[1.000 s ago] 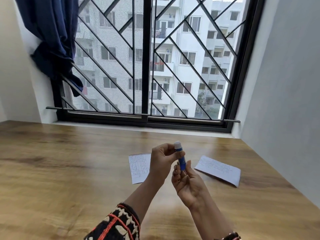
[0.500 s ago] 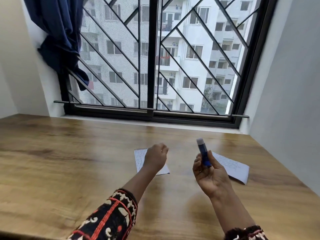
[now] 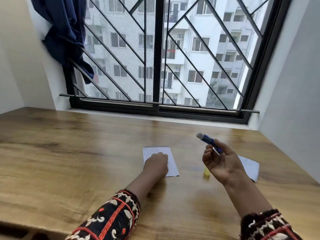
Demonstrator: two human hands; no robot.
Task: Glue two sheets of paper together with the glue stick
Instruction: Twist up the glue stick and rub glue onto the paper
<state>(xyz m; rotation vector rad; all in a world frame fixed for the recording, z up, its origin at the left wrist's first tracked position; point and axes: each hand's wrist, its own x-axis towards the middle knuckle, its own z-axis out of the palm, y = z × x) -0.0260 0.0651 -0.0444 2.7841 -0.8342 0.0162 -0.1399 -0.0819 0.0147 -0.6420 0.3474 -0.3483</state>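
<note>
My right hand (image 3: 223, 163) is raised above the table and grips a blue glue stick (image 3: 207, 139), whose uncapped white tip points up and to the left. My left hand (image 3: 155, 163) rests with curled fingers on a small sheet of written paper (image 3: 171, 163) lying flat at the table's middle. A second written sheet (image 3: 249, 166) lies to the right, partly hidden behind my right hand. A small yellow cap (image 3: 206, 172) stands on the table between the two sheets, just below my right hand.
The wooden table (image 3: 69, 153) runs up to a barred window (image 3: 155, 66) at the back. A grey wall (image 3: 294, 101) closes the right side. A dark blue curtain (image 3: 65, 32) hangs at the upper left.
My hands have separated. The left hand let go of the glue stick's top and dropped onto the left sheet; the right hand carried the stick rightward and tilted it. The yellow cap now stands on the table.
</note>
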